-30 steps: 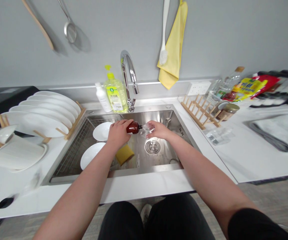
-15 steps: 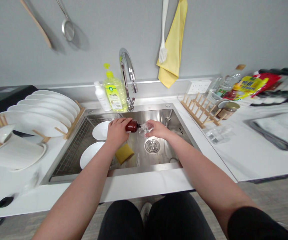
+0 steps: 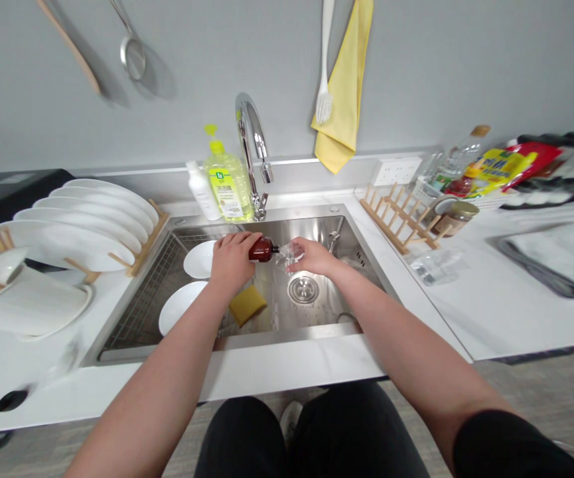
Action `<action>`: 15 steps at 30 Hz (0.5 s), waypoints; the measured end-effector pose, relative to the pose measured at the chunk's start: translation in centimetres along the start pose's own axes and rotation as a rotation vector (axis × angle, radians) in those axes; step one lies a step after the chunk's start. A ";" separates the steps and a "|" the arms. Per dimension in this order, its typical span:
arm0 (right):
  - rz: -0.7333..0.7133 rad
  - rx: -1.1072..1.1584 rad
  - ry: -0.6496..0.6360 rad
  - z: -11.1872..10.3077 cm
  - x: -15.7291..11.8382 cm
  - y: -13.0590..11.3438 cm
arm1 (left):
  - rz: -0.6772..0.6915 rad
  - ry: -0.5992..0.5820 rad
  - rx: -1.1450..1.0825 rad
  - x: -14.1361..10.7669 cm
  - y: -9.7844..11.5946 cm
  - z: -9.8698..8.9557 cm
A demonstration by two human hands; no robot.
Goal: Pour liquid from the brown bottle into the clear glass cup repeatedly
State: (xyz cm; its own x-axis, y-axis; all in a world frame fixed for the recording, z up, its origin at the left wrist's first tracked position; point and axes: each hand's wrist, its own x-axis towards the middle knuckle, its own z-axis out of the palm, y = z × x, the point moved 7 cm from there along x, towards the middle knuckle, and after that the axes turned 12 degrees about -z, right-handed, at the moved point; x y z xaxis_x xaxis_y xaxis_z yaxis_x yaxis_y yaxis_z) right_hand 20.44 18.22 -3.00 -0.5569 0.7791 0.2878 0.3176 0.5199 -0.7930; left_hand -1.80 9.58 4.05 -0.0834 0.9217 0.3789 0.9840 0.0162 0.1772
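Observation:
My left hand [image 3: 234, 257] is wrapped round a dark brown bottle [image 3: 261, 249], tipped on its side with the black neck toward the right. In my right hand [image 3: 311, 256] is a small clear, transparent container [image 3: 289, 257], its opening close to the bottle's neck. I cannot make out whether anything flows between them. Both hands are above the steel sink [image 3: 287, 312]. A yellow sponge [image 3: 247, 305] lies in the sink below my left hand. Two white dishes [image 3: 182, 305] sit to its left, partly behind my left hand and forearm.
Behind the sink stand a tap [image 3: 251, 153], a dish soap bottle [image 3: 227, 182] and a white bottle [image 3: 202, 192]. White plates [image 3: 72, 232] fill a rack on the left. A wooden rack [image 3: 401, 219], glass jar [image 3: 456, 218] and plastic bag [image 3: 438, 267] are on the right.
Both hands hold nearly the same pose, with the bottle still tipped toward the clear container. The view has shifted very slightly.

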 end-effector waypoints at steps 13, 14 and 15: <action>-0.003 -0.024 -0.004 0.2 0.1 0.3 | 0.023 0.032 -0.001 -0.1 0.2 -0.3; -0.006 -0.025 -0.005 0.2 0.2 0.3 | 0.022 0.029 -0.001 -0.1 0.2 -0.4; -0.007 -0.028 -0.007 0.2 0.2 0.3 | 0.021 0.027 -0.001 -0.1 0.2 -0.4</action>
State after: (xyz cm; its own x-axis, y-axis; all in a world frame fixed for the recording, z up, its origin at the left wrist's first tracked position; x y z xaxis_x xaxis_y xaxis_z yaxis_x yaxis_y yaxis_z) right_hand 20.28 18.45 -3.31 -0.5647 0.7728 0.2897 0.3349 0.5354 -0.7754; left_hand -1.66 9.35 4.39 -0.0669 0.9109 0.4071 0.9855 -0.0034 0.1695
